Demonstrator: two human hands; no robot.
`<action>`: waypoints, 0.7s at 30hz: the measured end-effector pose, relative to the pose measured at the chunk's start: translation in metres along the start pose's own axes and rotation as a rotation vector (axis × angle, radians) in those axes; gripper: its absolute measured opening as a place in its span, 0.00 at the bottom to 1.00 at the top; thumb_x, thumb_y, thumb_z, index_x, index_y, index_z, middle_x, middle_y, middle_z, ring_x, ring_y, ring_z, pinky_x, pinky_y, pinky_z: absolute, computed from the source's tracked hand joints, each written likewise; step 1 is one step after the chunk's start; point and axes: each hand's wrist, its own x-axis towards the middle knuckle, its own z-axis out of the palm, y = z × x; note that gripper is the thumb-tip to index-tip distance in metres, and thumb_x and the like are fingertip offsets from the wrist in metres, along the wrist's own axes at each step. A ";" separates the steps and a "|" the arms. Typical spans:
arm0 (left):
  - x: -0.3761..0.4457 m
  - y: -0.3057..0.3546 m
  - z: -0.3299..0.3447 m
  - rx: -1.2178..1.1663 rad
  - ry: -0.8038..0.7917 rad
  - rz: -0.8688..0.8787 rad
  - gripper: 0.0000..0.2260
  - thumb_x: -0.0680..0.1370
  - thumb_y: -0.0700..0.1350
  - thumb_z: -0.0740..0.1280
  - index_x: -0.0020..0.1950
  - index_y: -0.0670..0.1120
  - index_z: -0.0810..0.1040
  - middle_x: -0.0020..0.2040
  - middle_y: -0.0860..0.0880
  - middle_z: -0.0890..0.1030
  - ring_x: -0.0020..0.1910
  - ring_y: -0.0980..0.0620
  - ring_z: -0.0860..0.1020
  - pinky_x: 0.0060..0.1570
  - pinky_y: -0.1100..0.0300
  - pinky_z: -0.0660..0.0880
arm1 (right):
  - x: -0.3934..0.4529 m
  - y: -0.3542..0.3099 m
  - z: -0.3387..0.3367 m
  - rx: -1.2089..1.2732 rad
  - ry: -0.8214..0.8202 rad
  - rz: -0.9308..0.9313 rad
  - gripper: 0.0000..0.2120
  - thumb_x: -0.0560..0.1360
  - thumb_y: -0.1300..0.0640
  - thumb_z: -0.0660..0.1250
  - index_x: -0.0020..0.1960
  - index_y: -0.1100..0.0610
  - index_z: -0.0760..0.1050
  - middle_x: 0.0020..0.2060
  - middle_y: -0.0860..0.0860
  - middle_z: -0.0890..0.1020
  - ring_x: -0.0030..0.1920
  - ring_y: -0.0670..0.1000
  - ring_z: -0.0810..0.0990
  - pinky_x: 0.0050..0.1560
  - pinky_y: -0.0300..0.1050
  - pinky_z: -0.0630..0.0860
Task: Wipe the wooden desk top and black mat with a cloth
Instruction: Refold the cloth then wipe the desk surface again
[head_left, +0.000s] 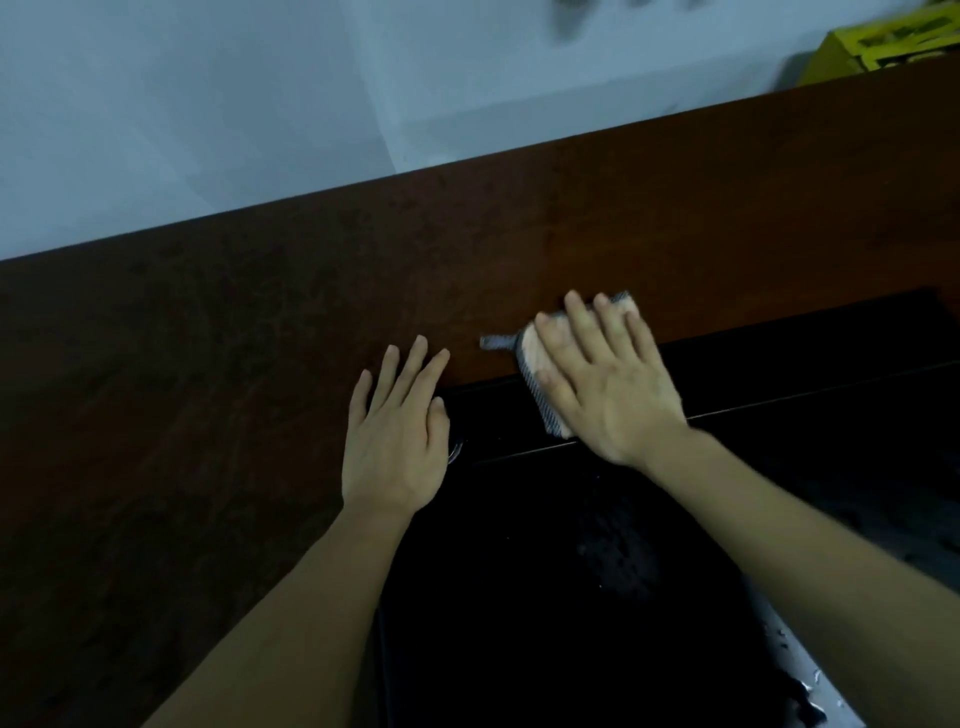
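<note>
A dark brown wooden desk top (234, 338) fills the view, with a black mat (545, 571) lying on its near right part. A small folded cloth (532, 364), pale with a grey striped edge, lies across the mat's far edge, half on the wood. My right hand (608, 384) presses flat on the cloth with straight, spread fingers. My left hand (397, 431) rests flat on the desk at the mat's left far corner, fingers straight, its thumb touching the mat's edge.
A pale wall (260, 104) rises behind the desk's far edge. A yellow box (883, 41) stands at the far right corner. A light strip with wet specks (810, 665) shows at the mat's lower right. Bare wood stretches to the left.
</note>
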 end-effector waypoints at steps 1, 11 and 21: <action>-0.001 0.000 0.000 0.000 0.000 0.001 0.23 0.84 0.51 0.47 0.81 0.57 0.56 0.82 0.59 0.50 0.81 0.57 0.44 0.80 0.51 0.43 | -0.015 -0.004 0.003 0.000 -0.008 -0.034 0.30 0.82 0.39 0.32 0.82 0.46 0.33 0.82 0.54 0.39 0.81 0.58 0.36 0.80 0.59 0.38; 0.000 0.001 -0.002 0.049 -0.034 0.015 0.27 0.82 0.55 0.53 0.82 0.57 0.52 0.82 0.57 0.47 0.81 0.54 0.41 0.80 0.48 0.43 | 0.015 0.028 -0.003 0.064 -0.009 0.198 0.29 0.83 0.37 0.36 0.82 0.42 0.35 0.82 0.51 0.38 0.81 0.56 0.35 0.79 0.57 0.36; -0.002 0.000 -0.001 0.102 -0.039 0.043 0.28 0.83 0.55 0.49 0.82 0.55 0.48 0.83 0.54 0.44 0.81 0.51 0.40 0.79 0.46 0.43 | -0.075 -0.010 0.019 0.011 -0.003 -0.039 0.30 0.82 0.35 0.31 0.81 0.43 0.34 0.81 0.49 0.38 0.81 0.54 0.35 0.79 0.53 0.37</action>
